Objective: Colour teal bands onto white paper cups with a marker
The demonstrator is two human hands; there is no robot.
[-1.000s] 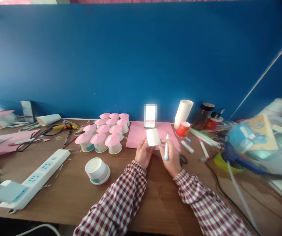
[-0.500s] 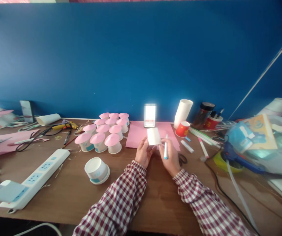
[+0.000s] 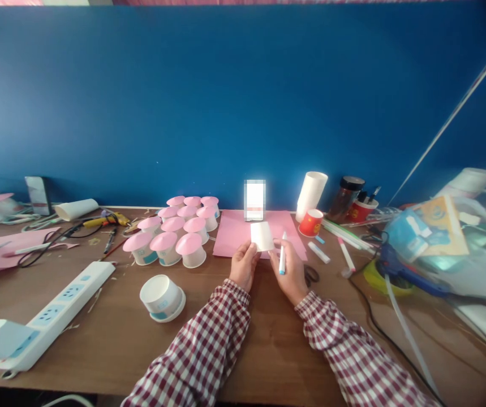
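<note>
My left hand (image 3: 243,264) grips a small white paper cup (image 3: 261,236) at its lower left edge. In my right hand (image 3: 290,271) is a white marker (image 3: 283,257) with a light blue end, pointing up between the fingers; the fingertips reach the cup's right side. Behind the cup lies a pink paper sheet (image 3: 229,229), with a phone-like upright object (image 3: 254,200), its front blurred out, standing on it. To the left stand several white cups topped with pink paper cones (image 3: 189,244). Closer to me, a white cup (image 3: 160,297) sits upside down.
A power strip (image 3: 58,308) and glue gun (image 3: 115,219) lie left. Right of the sheet are stacked white cups (image 3: 312,195), a red cup (image 3: 311,223), a dark-lidded jar (image 3: 347,198), scissors handles (image 3: 311,275) and a blue tool (image 3: 416,277) with trailing cord.
The whole view has shifted slightly, so things appear a little further left. Both hands keep hold of the cup and marker, with hardly any change in pose.
</note>
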